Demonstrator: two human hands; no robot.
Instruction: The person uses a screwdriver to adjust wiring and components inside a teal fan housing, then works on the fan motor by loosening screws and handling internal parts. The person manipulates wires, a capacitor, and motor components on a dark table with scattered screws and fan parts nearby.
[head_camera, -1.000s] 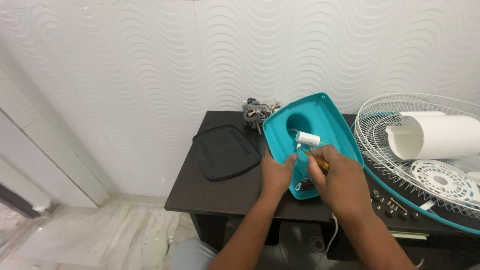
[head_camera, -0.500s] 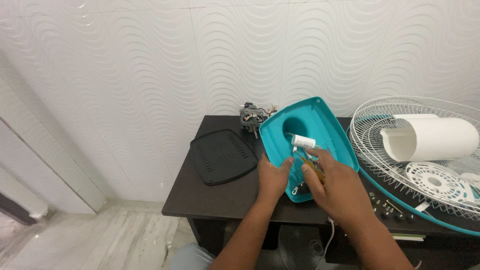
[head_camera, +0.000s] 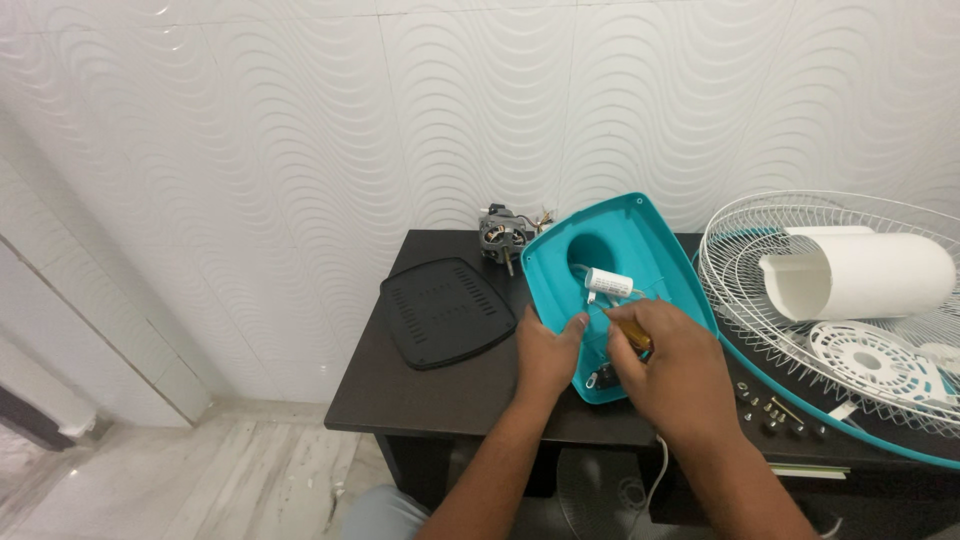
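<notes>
Grip of right hand (head_camera: 672, 362) clenched round a screwdriver w/ amber handle (head_camera: 632, 333), tip inside the teal fan housing (head_camera: 640, 238). Left hand (head_camera: 545, 352) lies flat, fingers loose, thumb on housing's near-left rim, steadying it. Housing sits tilted on dark counter (head_camera: 440, 392), white capacitor (head_camera: 608, 283) inside; both forearms reach up from below. Black vent cover (head_camera: 446, 311) left, fan motor (head_camera: 502, 235) behind.

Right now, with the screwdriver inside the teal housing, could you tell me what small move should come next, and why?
Probably seat the screwdriver tip squarely before turning. The right hand holds it low inside the teal housing, just below the white capacitor, while the left hand braces the housing's edge. The tip itself is hidden.
</notes>
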